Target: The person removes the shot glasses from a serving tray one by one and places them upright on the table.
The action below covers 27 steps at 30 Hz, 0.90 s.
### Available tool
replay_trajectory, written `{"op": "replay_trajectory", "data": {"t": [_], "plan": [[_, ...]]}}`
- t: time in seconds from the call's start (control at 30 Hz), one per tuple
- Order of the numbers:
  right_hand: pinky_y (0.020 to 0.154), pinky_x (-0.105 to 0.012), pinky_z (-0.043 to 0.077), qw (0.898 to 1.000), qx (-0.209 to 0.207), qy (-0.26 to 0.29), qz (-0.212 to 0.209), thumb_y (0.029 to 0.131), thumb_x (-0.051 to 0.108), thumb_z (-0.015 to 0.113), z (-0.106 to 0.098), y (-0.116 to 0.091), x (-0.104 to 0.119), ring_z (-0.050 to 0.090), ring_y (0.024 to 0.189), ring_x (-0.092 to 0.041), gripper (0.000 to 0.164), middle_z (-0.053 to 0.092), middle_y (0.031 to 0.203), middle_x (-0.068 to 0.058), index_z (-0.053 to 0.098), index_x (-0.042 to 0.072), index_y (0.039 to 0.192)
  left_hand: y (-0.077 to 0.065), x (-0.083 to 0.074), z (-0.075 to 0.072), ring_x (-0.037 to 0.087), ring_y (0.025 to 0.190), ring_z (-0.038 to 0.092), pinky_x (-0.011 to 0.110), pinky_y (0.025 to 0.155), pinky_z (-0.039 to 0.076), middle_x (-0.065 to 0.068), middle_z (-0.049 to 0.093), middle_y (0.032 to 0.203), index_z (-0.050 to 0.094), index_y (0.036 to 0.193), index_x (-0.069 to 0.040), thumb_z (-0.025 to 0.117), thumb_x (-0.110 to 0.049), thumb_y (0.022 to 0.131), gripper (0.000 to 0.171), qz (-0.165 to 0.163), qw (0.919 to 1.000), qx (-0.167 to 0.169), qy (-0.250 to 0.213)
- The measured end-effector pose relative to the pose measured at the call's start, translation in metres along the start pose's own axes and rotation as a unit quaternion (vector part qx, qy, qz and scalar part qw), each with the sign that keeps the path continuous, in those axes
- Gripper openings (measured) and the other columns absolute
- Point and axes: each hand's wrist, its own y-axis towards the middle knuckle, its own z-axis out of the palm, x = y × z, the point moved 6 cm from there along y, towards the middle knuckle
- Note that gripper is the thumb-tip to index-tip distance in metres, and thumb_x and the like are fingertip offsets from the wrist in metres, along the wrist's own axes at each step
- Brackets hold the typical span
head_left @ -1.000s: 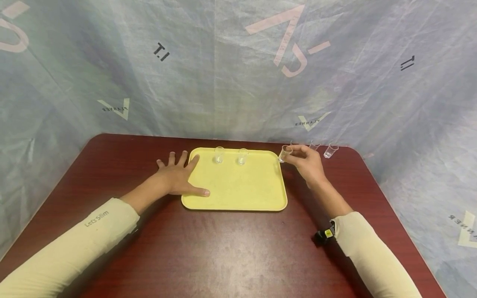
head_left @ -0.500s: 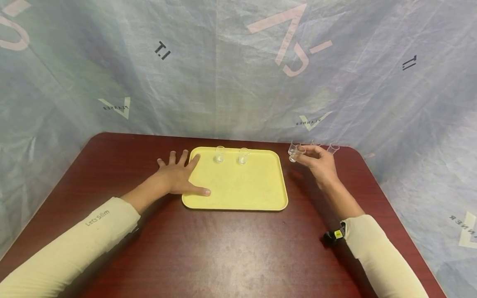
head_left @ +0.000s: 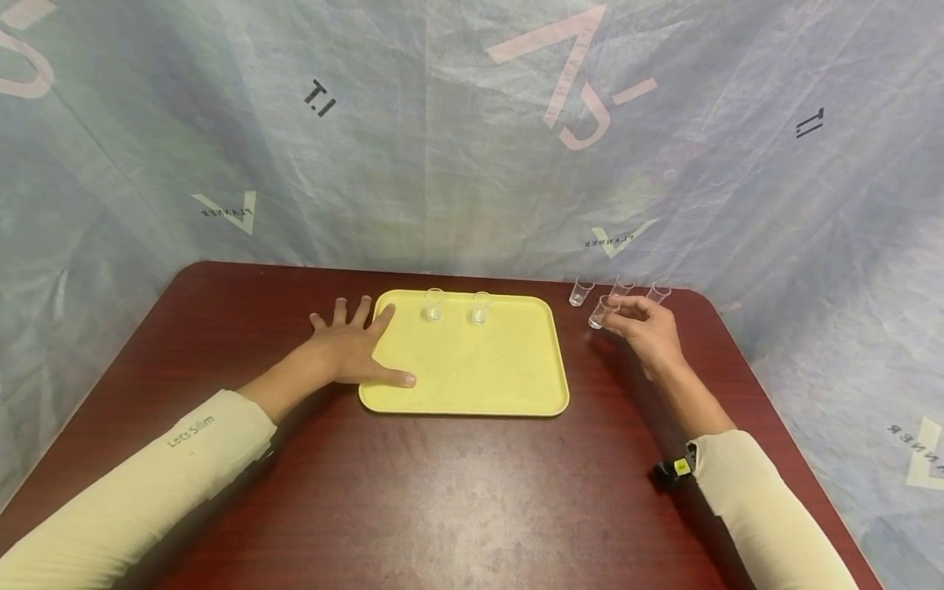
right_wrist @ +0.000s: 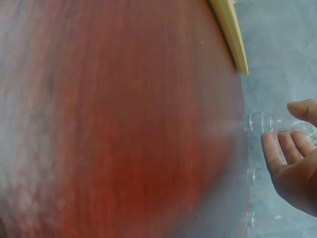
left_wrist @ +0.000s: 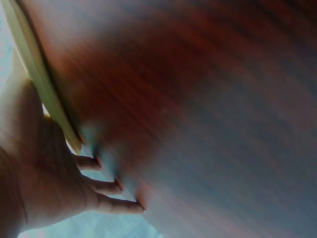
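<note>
My left hand lies with spread fingers across the left rim of a yellow tray; its thumb reaches over the tray. Two small clear shot glasses stand upright near the tray's back edge. Right of the tray, my right hand pinches another shot glass between thumb and fingers, slightly in front of the others. In the right wrist view, the right hand has thumb and fingers on either side of clear glass; whether the glass touches the table is hard to tell.
Three more shot glasses, one of them the leftmost glass, stand along the back right of the dark red table, the rightmost partly behind my right hand. A grey printed curtain hangs behind the table's back edge.
My right hand has moved rightward, away from the tray's right rim, and a little toward me, with the shot glass in its fingers. The left hand and the tray stay in place.
</note>
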Motion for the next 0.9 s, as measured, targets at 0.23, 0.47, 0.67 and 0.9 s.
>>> {"op": "replay_trajectory", "data": {"t": [0.23,0.47,0.67,0.9], "plan": [[0.084,-0.014,0.063,1.0,0.001,-0.022,0.006,0.097,-0.001,0.083,-0.001,0.002,-0.009,0.075,0.09,0.006,0.046,0.08,0.096,0.021,0.068,-0.011,0.139,0.0,0.001,0.0,0.074,0.166,0.001,0.101,0.118,0.011,0.034,-0.002,0.187,0.001,0.184,-0.022,0.055,-0.11,0.078,0.147,0.002,1.0,-0.001,0.001],[0.081,-0.012,0.059,0.997,0.007,-0.071,0.0,0.097,0.006,0.086,0.005,0.005,-0.011,0.073,0.091,0.009,0.046,0.078,0.096,0.025,0.071,-0.007,0.138,0.0,0.001,0.0,0.074,0.166,0.001,0.101,0.118,0.011,0.034,-0.002,0.187,0.001,0.184,-0.022,0.055,-0.109,0.079,0.147,0.003,1.0,0.0,0.001],[0.081,-0.011,0.059,0.996,0.01,-0.089,0.001,0.096,0.009,0.088,0.011,0.007,-0.01,0.073,0.091,0.009,0.05,0.078,0.094,0.026,0.071,-0.007,0.14,-0.001,0.001,0.0,0.074,0.166,0.001,0.101,0.118,0.01,0.034,-0.002,0.187,0.001,0.184,-0.022,0.056,-0.108,0.079,0.147,0.001,1.0,0.001,-0.002],[0.081,-0.011,0.06,0.997,0.008,-0.075,0.018,0.095,0.004,0.087,0.014,0.008,-0.012,0.072,0.089,0.008,0.048,0.078,0.095,0.022,0.071,-0.006,0.139,-0.001,0.001,0.0,0.074,0.167,0.001,0.101,0.118,0.01,0.033,-0.002,0.187,0.001,0.184,-0.022,0.056,-0.108,0.079,0.147,0.005,1.0,-0.002,-0.004]]}}
